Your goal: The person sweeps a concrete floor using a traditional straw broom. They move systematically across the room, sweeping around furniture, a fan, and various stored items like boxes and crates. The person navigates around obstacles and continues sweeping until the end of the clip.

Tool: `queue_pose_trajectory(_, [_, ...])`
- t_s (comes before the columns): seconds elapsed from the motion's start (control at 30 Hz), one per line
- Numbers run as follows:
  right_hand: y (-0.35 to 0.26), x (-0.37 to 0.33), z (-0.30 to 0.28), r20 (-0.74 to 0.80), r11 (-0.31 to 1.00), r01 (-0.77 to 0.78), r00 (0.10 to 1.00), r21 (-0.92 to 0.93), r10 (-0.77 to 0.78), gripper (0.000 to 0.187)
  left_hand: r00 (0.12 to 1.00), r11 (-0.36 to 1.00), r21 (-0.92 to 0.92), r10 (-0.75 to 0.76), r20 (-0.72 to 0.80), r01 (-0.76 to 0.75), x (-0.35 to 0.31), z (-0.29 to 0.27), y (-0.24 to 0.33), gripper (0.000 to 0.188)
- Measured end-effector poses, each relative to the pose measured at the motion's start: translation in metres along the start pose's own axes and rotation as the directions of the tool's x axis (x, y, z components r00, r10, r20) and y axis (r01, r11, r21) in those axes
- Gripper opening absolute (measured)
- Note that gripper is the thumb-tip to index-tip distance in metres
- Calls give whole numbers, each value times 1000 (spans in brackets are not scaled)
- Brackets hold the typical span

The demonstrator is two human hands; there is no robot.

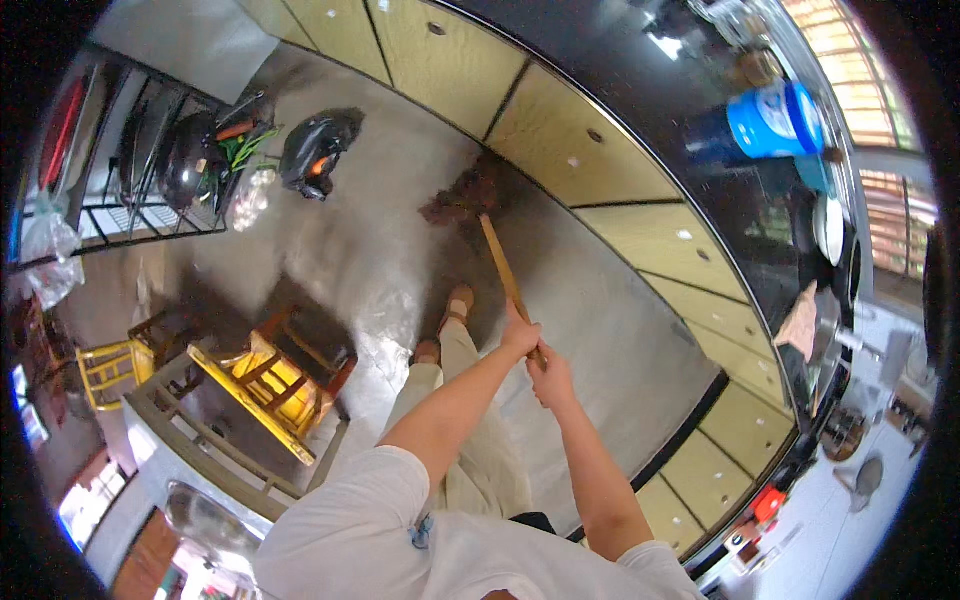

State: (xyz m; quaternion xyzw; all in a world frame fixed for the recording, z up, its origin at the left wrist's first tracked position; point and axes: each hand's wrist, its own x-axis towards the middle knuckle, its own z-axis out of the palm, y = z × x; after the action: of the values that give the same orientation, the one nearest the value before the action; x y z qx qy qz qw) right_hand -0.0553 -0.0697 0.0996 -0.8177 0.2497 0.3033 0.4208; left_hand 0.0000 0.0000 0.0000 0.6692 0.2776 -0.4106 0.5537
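Observation:
Both my hands grip one long wooden handle (497, 258), which slants away from me over the floor. My left hand (519, 332) is closed round it higher in the picture. Just below, my right hand (549, 378) is wrapped round the end nearest my body. At the far end is a shaggy, dark reddish-brown head (464, 196), resting on the floor by the base of the cabinets. It is blurred and shadowed, so whether it is a mop or a broom is unclear.
Pale yellow cabinets (585, 150) under a black counter (690, 135) curve along the right; a blue tub (765, 120) stands on top. At left are a black plastic bag (318, 152), a wire rack (150, 235) with vegetables, a yellow stool (118, 372) and a tipped yellow-and-brown chair (290, 395).

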Motion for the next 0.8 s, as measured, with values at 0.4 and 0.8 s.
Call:
queue_pose_trajectory(0.4, [11,3,51,-174,969,219,956,-112,-236,41,983,996,-43,68,-168,-76,27,-40,-53,88])
queue_pose_trajectory(0.8, [221,-147,-64,-291,955,-267,911,126,293,52,968,917,386,-3,252,-98,-79,232,-137,90])
